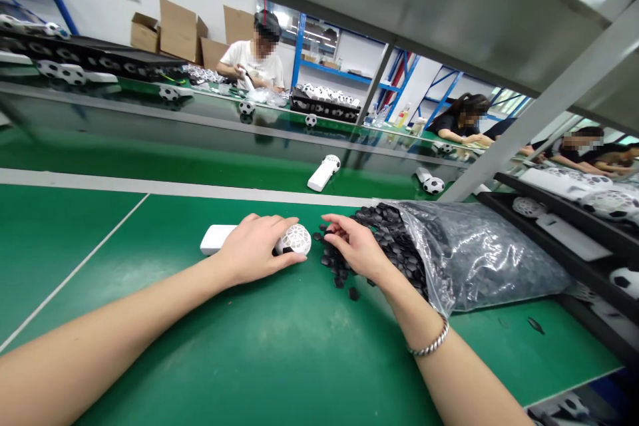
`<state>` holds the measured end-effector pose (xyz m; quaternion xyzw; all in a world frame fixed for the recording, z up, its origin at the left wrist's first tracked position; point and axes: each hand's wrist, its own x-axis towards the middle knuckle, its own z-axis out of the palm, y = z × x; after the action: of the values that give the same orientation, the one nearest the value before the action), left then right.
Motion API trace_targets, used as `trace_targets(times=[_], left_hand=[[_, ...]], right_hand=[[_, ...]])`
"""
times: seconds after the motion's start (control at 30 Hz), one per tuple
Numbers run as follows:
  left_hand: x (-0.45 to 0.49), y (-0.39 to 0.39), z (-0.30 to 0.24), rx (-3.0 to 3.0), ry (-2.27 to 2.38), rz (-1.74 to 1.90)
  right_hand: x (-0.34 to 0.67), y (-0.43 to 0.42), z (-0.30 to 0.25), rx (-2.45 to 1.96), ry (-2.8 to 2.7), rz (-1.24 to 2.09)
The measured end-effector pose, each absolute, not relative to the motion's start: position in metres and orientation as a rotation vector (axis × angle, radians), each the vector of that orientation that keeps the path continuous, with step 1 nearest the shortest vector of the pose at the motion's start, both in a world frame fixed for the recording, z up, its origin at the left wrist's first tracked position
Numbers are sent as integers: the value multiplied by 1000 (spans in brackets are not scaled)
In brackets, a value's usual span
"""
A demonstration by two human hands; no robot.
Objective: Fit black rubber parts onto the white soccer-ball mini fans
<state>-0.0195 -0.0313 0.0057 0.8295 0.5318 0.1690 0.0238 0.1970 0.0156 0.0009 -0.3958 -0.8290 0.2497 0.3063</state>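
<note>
A green bench mat (74, 259) spreads under both hands, in a factory room with blue shelving racks (304, 46) and cardboard boxes (180, 30) far ahead of the grip. Past the mat's far edge runs a glossy raised shelf (150, 110), and a person in a white T-shirt (254, 60) works beyond it. Black trays (549, 226) of white parts sit well to the right of the hands.

A clear plastic bag (479, 256) lies just right of the right hand (352, 246), spilling black pieces (384, 233) onto the mat. That hand is loosely curled, its fingers (332, 221) touching the pile; whether they pinch a piece, I cannot tell.

The left hand (254, 249) is closed around a white handheld fan (294, 239), which rests on the mat just left of the pile. Its long axis runs across the bench, the handle pointing left from the grip and the round lattice head pointing right, towards the pieces.
</note>
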Motion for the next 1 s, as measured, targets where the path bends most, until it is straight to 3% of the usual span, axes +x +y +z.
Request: trace_targets(times=[0.17,0.27,0.47,0.87,1.0], left_hand=[[-22,-32,9,2645,1445,531],[-19,-34,11,2582,1570,535],[-11,-39,8,2465,1755,570],[-14,-36,7,2479,1494,652],[-10,-39,6,2443,1534,676]], right_hand=[[195,12,5,-998,-2324,571],[196,13,6,-1043,-2264,518],[190,5,6,-988,-2128,935],[180,-5,-1,-767,-2184,886],[177,-5,-7,-824,-2121,1051]])
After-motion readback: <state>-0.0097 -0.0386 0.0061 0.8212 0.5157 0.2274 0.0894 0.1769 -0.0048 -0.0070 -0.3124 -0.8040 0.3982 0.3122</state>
